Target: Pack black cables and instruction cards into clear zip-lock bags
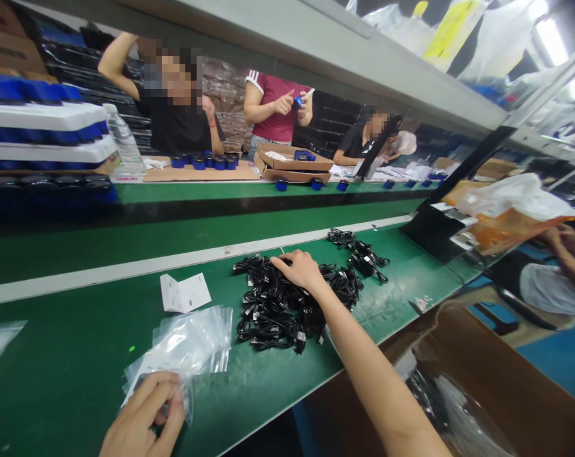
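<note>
My left hand point(147, 412) is closed with curled fingers at the near end of a fanned stack of clear plastic bags point(192, 346), pinching a bag's edge. A folded white leaflet point(185, 293) lies just beyond the bags. My right hand point(301, 270) rests on top of a heap of bundled black USB cables point(273, 314), its thumb stretched out to the left and its fingertips partly turned away from view. No cable is seen lifted in it. A smaller group of the same cables point(363, 257) lies to the right of the heap.
A white strip point(125, 263) runs along the green bench point(68, 368). Beyond it, a belt carries small blue-and-black round items point(317, 184). Co-workers sit and stand across. An overhead shelf point(316, 51) crosses above. An open carton point(459, 393) with bagged cables stands at lower right.
</note>
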The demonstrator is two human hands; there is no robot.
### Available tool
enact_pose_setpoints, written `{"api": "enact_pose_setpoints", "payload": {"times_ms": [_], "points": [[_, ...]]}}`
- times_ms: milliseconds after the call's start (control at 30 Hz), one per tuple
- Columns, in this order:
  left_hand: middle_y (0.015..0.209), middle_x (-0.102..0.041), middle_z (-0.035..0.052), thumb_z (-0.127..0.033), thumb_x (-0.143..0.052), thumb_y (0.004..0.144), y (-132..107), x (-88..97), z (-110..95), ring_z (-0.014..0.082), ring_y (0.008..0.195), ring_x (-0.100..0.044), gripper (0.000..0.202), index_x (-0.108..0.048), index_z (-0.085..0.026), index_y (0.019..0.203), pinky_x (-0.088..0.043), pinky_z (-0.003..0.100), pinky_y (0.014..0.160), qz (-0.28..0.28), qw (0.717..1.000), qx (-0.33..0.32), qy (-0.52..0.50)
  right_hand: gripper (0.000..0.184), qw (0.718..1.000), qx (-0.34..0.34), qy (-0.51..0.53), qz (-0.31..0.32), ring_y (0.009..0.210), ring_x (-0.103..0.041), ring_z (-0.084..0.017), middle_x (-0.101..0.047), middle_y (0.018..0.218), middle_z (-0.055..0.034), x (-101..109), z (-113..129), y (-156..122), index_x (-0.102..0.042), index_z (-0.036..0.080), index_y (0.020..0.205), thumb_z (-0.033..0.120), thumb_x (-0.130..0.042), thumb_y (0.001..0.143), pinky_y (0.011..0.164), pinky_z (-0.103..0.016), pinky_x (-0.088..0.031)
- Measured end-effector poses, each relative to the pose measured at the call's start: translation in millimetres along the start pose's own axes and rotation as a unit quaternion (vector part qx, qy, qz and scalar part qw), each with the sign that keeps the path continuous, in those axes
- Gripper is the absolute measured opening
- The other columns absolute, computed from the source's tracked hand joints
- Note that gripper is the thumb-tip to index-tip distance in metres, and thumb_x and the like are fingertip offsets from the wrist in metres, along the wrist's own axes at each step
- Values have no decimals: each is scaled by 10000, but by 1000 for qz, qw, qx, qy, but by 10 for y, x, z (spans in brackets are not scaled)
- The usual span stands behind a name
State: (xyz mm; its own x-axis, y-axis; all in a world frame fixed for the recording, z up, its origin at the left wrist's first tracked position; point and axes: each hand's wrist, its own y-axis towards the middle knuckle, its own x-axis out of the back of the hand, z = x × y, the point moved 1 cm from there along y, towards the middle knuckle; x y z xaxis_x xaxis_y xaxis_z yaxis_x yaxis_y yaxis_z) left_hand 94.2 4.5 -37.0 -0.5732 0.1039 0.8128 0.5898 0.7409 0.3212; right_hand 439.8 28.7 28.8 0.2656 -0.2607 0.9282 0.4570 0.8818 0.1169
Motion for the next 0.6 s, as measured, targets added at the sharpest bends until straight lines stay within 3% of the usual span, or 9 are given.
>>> {"api": "enact_pose_setpoints", "payload": {"times_ms": [133, 233, 333, 400, 500, 600], "points": [[820, -636, 3, -323, -445, 858, 49, 57, -100, 73, 500, -578, 180, -583, -226, 796, -485, 138, 505, -14, 1000, 5, 6, 342, 995, 53, 41, -78, 1106, -502, -270, -586, 1165, -149, 275, 77, -229, -615, 149, 1118, 359, -469, 892, 943, -403, -373], [800, -618, -5, -309, -433, 866, 49, 62, -156, 76, 506, -566, 177, -560, -226, 775, -469, 142, 487, -4, 1000, 24, -7, 211, 988, 110, 73, -84, 926, -578, -208, -645, 944, -70, 417, 256, -667, -643, 201, 948, 303, -463, 906, 837, -330, -447], [784, -588, -20, -309, -409, 879, 48, 60, -199, 71, 494, -543, 204, -534, -230, 738, -427, 146, 440, 10, 999, 44, -28, 119, 974, 212, 65, -34, 770, -580, -181, -628, 838, -40, 258, 470, -1118, -639, 220, 904, 230, -523, 881, 680, -286, -477], [770, -563, -29, -308, -385, 887, 62, 68, -228, 67, 492, -532, 235, -515, -228, 708, -419, 154, 452, 13, 997, 72, -35, 131, 973, 214, -41, -75, 704, -553, -208, -615, 806, -75, 43, 560, -1286, -647, 196, 919, 170, -535, 856, 591, -313, -451], [741, -525, -36, -298, -379, 888, 96, 95, -278, 68, 508, -527, 258, -486, -222, 666, -425, 167, 505, 13, 995, 97, -33, 131, 974, 194, -76, -92, 662, -525, -225, -600, 747, -91, -228, 610, -1317, -656, 184, 821, 117, -544, 832, 557, -335, -412], [734, -510, -33, -290, -373, 894, 122, 116, -317, 78, 533, -532, 266, -477, -218, 660, -431, 183, 540, 8, 994, 104, -33, 99, 975, 193, -13, -114, 768, -543, -240, -617, 848, -99, -296, 648, -1261, -632, 180, 860, 155, -537, 850, 659, -367, -434]]}}
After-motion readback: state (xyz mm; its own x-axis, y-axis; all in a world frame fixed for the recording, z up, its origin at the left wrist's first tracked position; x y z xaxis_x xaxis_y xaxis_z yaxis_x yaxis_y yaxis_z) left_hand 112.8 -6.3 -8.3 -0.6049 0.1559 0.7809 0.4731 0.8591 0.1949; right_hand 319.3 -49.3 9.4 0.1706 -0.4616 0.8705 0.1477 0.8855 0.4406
